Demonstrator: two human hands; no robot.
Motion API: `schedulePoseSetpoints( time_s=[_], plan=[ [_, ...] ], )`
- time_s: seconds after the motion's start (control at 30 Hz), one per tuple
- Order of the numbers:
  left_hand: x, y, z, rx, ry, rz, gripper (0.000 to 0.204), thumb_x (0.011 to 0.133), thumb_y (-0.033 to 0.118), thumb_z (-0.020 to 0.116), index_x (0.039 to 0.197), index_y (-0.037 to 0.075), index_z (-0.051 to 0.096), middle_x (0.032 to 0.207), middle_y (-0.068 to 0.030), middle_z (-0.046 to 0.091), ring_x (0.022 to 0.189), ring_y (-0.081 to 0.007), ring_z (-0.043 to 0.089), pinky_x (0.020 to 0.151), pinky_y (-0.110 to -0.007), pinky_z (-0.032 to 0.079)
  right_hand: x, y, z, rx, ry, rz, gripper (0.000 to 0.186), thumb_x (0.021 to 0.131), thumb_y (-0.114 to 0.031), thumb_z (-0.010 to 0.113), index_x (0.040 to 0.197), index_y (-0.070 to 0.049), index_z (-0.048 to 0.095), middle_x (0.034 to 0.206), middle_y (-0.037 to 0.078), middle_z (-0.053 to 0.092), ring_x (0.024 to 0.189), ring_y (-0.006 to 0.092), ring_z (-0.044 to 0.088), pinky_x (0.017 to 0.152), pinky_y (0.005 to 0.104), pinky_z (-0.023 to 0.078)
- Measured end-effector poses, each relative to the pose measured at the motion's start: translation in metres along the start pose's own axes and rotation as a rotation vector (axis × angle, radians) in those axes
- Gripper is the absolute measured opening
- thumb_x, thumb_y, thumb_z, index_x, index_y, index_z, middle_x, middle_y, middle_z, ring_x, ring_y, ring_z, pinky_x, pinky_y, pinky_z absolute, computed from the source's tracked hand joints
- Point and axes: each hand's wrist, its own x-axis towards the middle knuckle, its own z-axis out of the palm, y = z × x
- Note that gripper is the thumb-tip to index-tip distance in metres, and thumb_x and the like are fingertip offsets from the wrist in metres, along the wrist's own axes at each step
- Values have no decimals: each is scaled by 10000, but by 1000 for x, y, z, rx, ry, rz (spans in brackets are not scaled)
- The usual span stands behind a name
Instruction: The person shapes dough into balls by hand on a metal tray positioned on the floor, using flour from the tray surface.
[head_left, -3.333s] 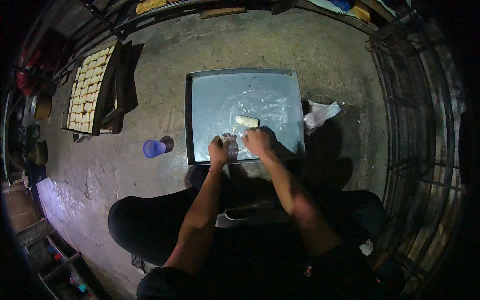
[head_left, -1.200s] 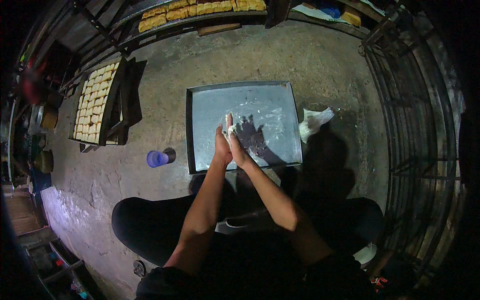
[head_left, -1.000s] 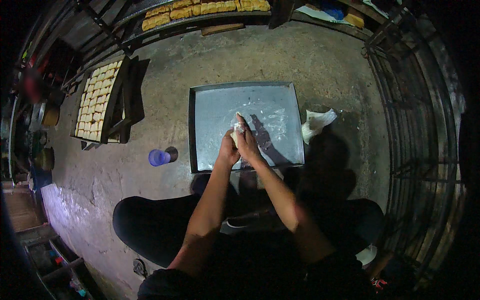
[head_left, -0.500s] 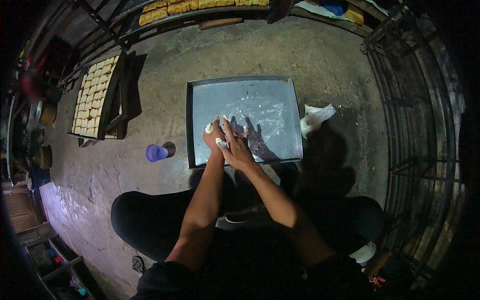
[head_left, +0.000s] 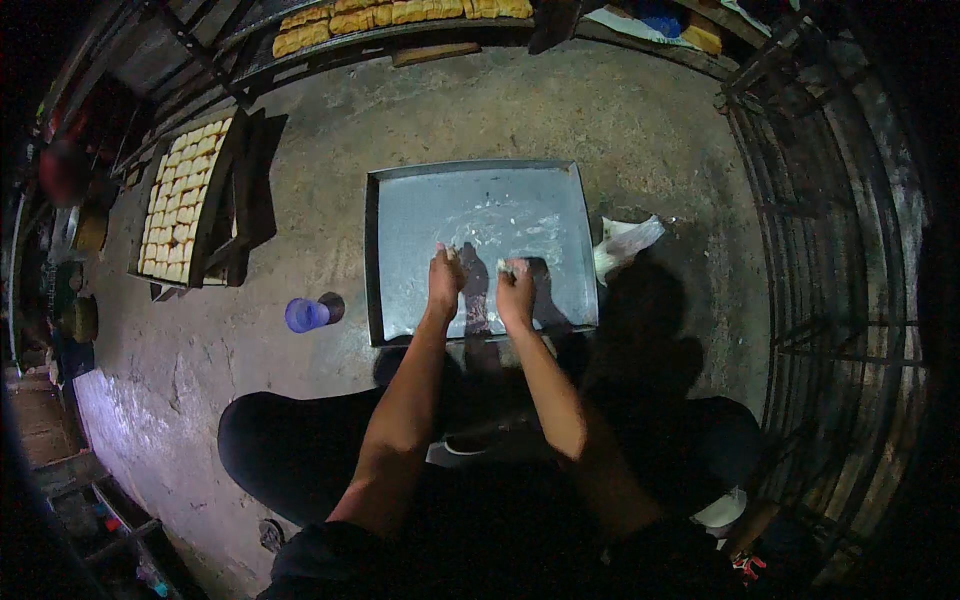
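Observation:
A flour-streaked metal tray (head_left: 540, 190) lies on the floor before my crossed legs. My left hand (head_left: 444, 275) is over its lower middle, fingers closed on pale dough (head_left: 452, 252), mostly hidden by the fingers. My right hand (head_left: 515, 290) is apart from it, to the right, fingers curled around a small bit of pale dough at the fingertips. The shadows of both hands fall on the tray. A translucent blue cup (head_left: 306, 314) stands on the floor left of the tray. A crumpled white plastic bag (head_left: 625, 240) lies against the right side.
A propped tray of pale dough rolls (head_left: 175, 225) stands at the left on a dark wooden stand. Baked bread (head_left: 355, 22) sits on a rack along the top. Metal racks (head_left: 830, 350) line the right. A wooden compartmented crate (head_left: 110, 530) is at lower left.
My hands were pressed together around the dough a second ago; now they are separated, the right moved to the right. Earlier, a dough roll lay on the tray.

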Motion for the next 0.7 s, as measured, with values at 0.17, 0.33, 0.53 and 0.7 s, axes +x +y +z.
schedulePoseSetpoints(
  time_s=[0.17, 0.33, 0.53, 0.7],
  plan=[
    [-9, -29, 12, 306, 178, 146, 622, 990, 409, 517, 1368, -81, 446, 1201, -198, 593, 997, -238, 614, 883, -360, 487, -8, 40, -2, 88, -79, 277, 305, 905, -215, 601, 1125, -3, 604, 1036, 225, 665, 965, 397, 647, 818, 456, 496],
    [-43, -24, 56, 480, 214, 155, 693, 984, 382, 537, 1402, -134, 339, 1252, -257, 567, 1106, -293, 584, 956, -382, 446, -19, 23, 4, 207, -230, 213, 570, 1004, -455, 393, 1326, -5, 528, 1271, 240, 588, 1200, 368, 551, 997, 429, 417],
    [-6, -27, 29, 232, 26, 42, 561, 1036, 459, 396, 1398, 31, 418, 1379, -133, 501, 1248, -251, 469, 1037, -382, 373, -22, -30, 16, 383, -428, -1, 716, 1020, -494, 324, 1525, -9, 180, 1567, 201, 240, 1459, 349, 204, 1181, 425, 164],
    [-2, 0, 58, -58, 273, 191, 308, 1002, 247, 522, 883, -30, 586, 786, -144, 670, 640, -198, 606, 580, -372, 484, -31, -63, -7, 141, -414, -194, 698, 1017, -441, 280, 1558, -43, 90, 1614, 203, 112, 1497, 339, 92, 1201, 426, 79]
  ],
)
